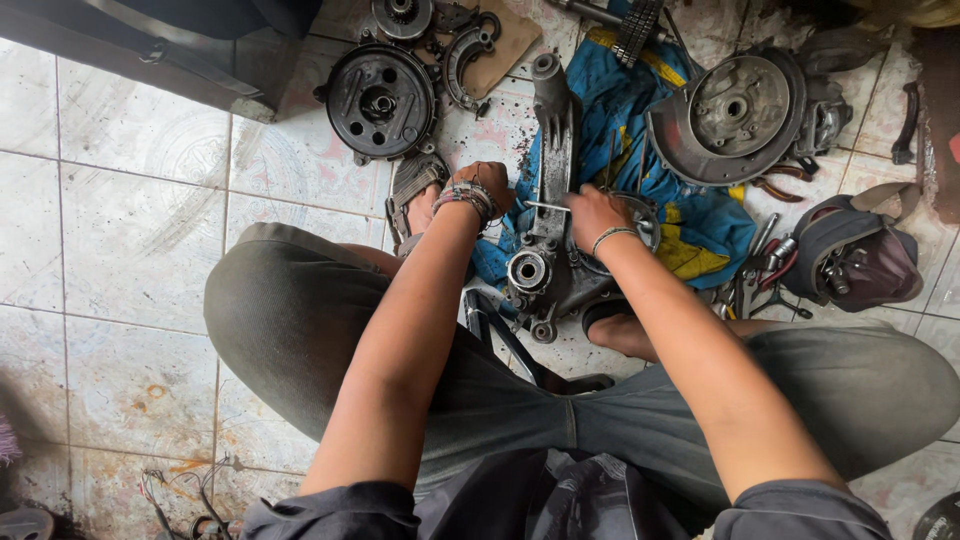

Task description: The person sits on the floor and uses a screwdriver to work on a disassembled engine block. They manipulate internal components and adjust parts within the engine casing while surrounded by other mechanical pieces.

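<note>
Engine casing (552,250) between both hands, right hand (594,215) fingers clamped on thin rod (548,207), left hand (482,187) apparently fisted.

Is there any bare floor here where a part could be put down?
Yes: the white floor tiles left of the person's bent knee, below the round black drum plate. Around the engine casing, blue cloth and tool bag it is crowded.
</note>
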